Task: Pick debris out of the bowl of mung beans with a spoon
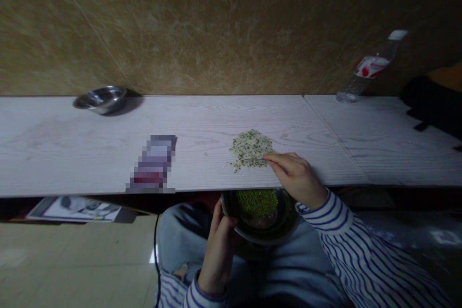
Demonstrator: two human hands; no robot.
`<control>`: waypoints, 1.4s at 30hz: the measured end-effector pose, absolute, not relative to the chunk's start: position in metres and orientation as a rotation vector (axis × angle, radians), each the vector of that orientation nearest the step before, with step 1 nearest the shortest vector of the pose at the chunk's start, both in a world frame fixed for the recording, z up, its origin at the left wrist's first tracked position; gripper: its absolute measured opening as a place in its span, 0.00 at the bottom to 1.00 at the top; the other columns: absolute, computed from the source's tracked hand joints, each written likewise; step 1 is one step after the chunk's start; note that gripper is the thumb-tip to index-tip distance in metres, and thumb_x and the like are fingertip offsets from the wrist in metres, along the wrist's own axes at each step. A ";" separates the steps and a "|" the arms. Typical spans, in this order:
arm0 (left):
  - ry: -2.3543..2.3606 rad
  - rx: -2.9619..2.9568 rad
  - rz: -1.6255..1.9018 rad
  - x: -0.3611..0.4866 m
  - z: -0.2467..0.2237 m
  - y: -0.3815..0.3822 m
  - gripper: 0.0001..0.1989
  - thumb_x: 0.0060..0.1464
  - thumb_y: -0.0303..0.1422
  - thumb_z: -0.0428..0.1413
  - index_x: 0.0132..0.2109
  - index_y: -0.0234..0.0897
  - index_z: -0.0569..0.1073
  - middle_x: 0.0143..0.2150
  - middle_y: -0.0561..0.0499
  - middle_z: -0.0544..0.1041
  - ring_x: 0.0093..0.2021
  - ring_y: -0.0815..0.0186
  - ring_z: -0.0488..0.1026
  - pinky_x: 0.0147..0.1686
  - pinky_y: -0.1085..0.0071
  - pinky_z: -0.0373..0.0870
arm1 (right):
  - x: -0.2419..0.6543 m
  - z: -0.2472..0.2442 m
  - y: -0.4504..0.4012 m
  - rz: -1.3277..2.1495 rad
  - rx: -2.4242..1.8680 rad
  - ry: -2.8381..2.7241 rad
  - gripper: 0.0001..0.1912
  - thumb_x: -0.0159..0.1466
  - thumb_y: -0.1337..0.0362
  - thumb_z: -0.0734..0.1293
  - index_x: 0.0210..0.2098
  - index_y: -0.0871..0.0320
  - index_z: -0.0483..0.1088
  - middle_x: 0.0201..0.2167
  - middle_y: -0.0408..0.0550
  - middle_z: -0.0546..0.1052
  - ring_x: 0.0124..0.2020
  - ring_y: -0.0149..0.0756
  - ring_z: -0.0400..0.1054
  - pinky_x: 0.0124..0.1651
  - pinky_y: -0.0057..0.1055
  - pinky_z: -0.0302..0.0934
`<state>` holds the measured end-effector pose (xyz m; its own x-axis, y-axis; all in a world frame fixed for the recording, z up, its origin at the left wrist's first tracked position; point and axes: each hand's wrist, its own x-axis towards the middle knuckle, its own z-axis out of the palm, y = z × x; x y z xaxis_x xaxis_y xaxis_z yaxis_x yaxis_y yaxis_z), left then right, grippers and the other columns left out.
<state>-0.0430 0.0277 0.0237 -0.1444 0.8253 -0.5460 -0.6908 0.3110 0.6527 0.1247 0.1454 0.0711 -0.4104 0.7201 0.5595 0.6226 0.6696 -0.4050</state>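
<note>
On the pale wooden counter lies a spread of white grains mixed with green beans (252,145). My right hand (298,175) pinches a thin, flat tool (252,159) that lies across the near part of this spread. Below the counter's front edge, my left hand (221,236) grips the left rim of a metal bowl (265,239), fingers outside and thumb over the rim. Green beans (257,202) sit inside that bowl, which is just above my lap. What the thin tool is exactly cannot be made out.
A metal bowl (103,101) stands at the back left by the wall. A blurred-out flat object (153,163) lies left of the grains. The clear bottle (371,66) stands back right, near a dark item (433,101). A printed sheet (83,208) is under the counter.
</note>
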 end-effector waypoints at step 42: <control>1.068 0.231 1.283 -0.044 0.024 0.025 0.32 0.45 0.27 0.53 0.60 0.42 0.64 0.58 0.46 0.70 0.54 0.54 0.66 0.41 0.65 0.69 | 0.153 0.076 0.110 0.197 -1.053 -2.166 0.10 0.64 0.70 0.63 0.43 0.56 0.74 0.36 0.45 0.81 0.38 0.34 0.74 0.43 0.32 0.68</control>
<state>-0.0437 0.0253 0.0239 -0.0934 0.8532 -0.5131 -0.6598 0.3329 0.6737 0.1529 0.1098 0.0763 -0.4168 0.7371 0.5320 0.6287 0.6564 -0.4169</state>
